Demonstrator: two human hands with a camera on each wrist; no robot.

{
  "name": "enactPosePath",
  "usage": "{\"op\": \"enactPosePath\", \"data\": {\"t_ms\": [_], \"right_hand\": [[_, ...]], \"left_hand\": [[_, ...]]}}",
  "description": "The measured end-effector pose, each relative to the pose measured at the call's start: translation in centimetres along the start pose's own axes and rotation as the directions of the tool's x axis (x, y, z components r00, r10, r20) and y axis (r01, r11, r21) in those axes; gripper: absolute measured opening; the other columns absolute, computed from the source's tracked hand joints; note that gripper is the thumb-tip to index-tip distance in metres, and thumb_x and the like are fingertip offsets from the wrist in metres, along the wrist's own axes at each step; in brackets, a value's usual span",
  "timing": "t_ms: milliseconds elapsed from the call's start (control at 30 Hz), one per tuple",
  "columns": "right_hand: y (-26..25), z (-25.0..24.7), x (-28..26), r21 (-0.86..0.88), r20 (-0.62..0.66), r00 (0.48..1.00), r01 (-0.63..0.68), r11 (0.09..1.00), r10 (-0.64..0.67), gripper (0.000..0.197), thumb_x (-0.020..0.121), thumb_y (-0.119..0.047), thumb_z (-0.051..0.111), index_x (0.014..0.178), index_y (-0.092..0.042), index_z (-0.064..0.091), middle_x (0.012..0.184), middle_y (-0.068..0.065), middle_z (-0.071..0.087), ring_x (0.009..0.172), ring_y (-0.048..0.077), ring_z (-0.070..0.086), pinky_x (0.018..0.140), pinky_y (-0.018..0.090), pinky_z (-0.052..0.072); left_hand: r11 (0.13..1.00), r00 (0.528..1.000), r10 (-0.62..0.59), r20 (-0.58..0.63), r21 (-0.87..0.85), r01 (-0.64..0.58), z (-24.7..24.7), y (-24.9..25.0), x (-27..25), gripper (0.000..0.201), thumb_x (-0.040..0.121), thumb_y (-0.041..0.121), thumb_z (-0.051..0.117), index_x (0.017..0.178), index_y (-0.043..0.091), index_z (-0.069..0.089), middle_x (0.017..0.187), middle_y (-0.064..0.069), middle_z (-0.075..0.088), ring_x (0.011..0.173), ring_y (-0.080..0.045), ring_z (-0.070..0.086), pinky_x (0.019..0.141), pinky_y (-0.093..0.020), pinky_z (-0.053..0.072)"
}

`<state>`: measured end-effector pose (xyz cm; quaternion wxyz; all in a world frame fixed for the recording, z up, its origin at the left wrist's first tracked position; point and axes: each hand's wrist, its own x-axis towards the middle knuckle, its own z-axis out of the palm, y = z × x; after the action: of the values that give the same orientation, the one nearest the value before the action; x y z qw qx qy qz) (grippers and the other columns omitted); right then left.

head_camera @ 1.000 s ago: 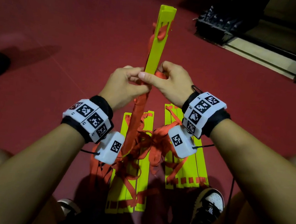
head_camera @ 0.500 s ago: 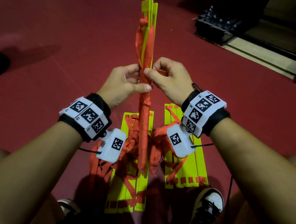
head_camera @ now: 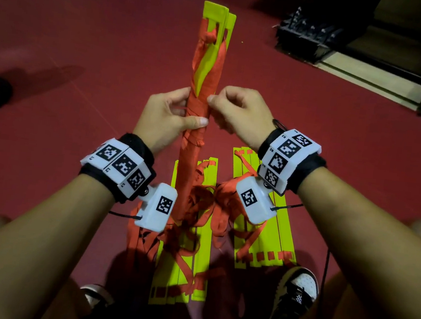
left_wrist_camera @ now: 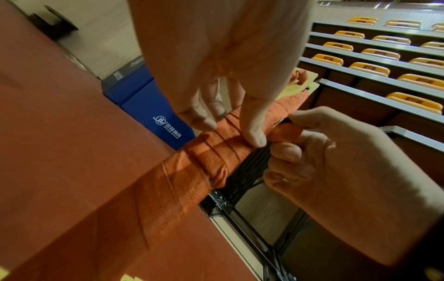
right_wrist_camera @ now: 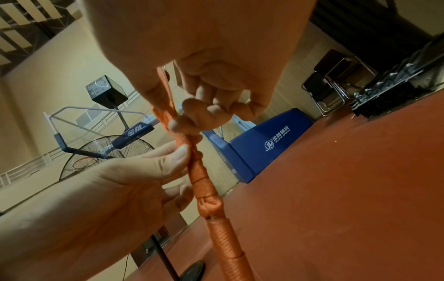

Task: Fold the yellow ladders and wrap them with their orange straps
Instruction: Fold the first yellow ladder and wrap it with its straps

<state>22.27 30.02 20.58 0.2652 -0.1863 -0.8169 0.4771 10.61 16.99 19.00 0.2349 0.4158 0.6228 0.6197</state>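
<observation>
With the folded ladder (head_camera: 209,63) held upright above the floor (head_camera: 86,42), the left hand (head_camera: 164,118) gripped its wrapped middle while the right hand (head_camera: 240,113) pinched the orange strap (head_camera: 199,111) mid-winding, so the next turn probably needed steady tension and tucking.

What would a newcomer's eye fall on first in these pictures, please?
First, the folded yellow ladder held upright in the middle, mostly bound in orange strap. The left hand grips it with the thumb across the wraps, while the right hand pinches the strap at its right side. Below, on the red floor, more yellow ladders lie among loose orange straps.
</observation>
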Motion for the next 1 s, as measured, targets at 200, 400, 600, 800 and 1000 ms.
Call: {"op": "enactPosePath", "data": {"t_ms": [200,400,600,800,1000], "right_hand": [[-0.11,0.04,-0.25,0.069,0.043,0.998,-0.049,0.996,0.046,0.015,0.079,-0.021,0.051,0.064,-0.019,0.055,0.051,0.001,0.063,0.045,0.016,0.048,0.052,0.028,0.04],[0.19,0.47,-0.2,0.082,0.032,0.999,-0.041,0.996,0.038,0.025,0.081,-0.023,0.073,0.067,-0.02,0.053,0.048,-0.003,0.059,0.049,0.017,0.054,0.052,0.026,0.039],[0.49,0.72,-0.16,0.039,-0.026,0.999,-0.02,0.999,0.021,0.031,0.072,-0.047,0.072,0.063,-0.024,0.053,0.048,-0.004,0.059,0.048,0.014,0.057,0.057,0.032,0.042],[0.45,0.26,-0.11,0.091,-0.011,1.0,0.02,0.996,-0.019,0.027,0.081,-0.038,0.071,0.069,-0.024,0.051,0.05,-0.002,0.06,0.049,0.018,0.052,0.054,0.03,0.039],[-0.12,0.21,-0.51,0.18,0.104,0.995,-0.006,0.984,-0.013,0.019,0.098,-0.004,0.057,0.083,-0.01,0.046,0.062,0.007,0.062,0.046,0.015,0.048,0.049,0.023,0.04]], "left_hand": [[0.999,1.0,0.01,0.023,0.033,-0.011,-0.13,0.04,-0.09,0.045,0.077,-0.011,0.078,0.119,0.005,0.07,0.095,0.003,0.078,0.086,-0.014,0.072,0.084,-0.031,0.06],[0.999,0.999,0.015,0.038,0.03,-0.016,-0.3,0.09,-0.17,0.052,0.075,-0.016,0.077,0.12,0.01,0.07,0.095,0.006,0.079,0.087,-0.011,0.073,0.082,-0.028,0.059],[1.0,0.998,-0.007,0.055,-0.002,0.007,-0.34,0.6,-0.32,0.046,0.081,-0.014,0.073,0.122,0.004,0.069,0.105,-0.006,0.077,0.093,-0.015,0.071,0.087,-0.028,0.057],[0.999,0.999,0.041,0.027,-0.01,-0.041,-0.39,0.85,-0.52,0.03,0.092,-0.004,0.067,0.122,-0.002,0.068,0.101,-0.004,0.077,0.089,-0.009,0.071,0.082,-0.021,0.055],[0.998,0.998,0.057,-0.035,0.008,-0.057,-0.68,0.42,-0.36,0.02,0.091,-0.003,0.07,0.107,0.008,0.068,0.091,-0.004,0.072,0.077,-0.008,0.068,0.074,-0.021,0.055]]}}
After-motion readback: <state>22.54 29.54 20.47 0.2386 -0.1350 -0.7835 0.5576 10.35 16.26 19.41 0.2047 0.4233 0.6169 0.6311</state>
